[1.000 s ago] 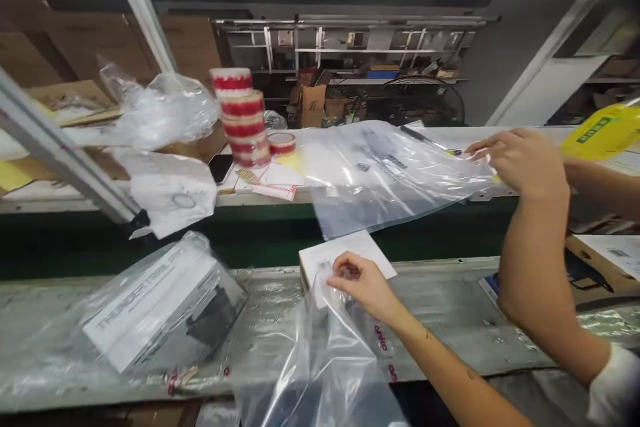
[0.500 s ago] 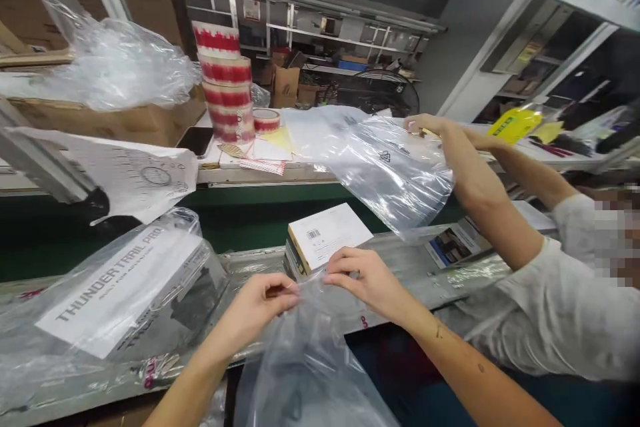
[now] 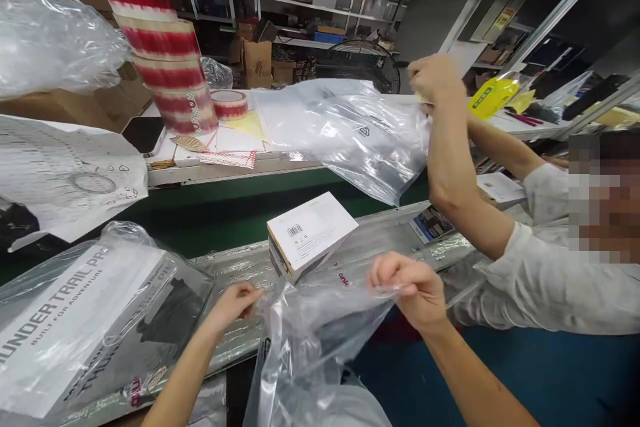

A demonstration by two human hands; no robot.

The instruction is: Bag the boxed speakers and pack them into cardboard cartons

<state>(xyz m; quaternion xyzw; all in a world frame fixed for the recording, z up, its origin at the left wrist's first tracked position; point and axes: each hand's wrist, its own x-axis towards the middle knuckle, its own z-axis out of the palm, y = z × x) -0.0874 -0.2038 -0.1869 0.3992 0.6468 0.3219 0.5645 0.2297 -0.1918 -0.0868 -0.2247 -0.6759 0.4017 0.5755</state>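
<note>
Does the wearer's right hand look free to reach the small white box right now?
Probably not at once: the right hand is pinching the clear bag rim. The white box lies near, nothing between.

Bright, even overhead light puts white glare on the clear plastic bag [image 3: 310,347], while the wide lens bends the edges and slight blur softens everything.

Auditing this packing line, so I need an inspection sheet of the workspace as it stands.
Surface: plastic-covered grey bench edge beside a green belt.
Job's things: clear plastic bag; white barcoded box tilted at its mouth.
Clutter: stacked red-and-white tape rolls; bagged "Thunder Trail" box.
Grippers: left hand and right hand pinch the bag's rim.
Cables: nothing seen.
Surroundings: a co-worker's hand lifts another clear bag; shelving behind.
</note>
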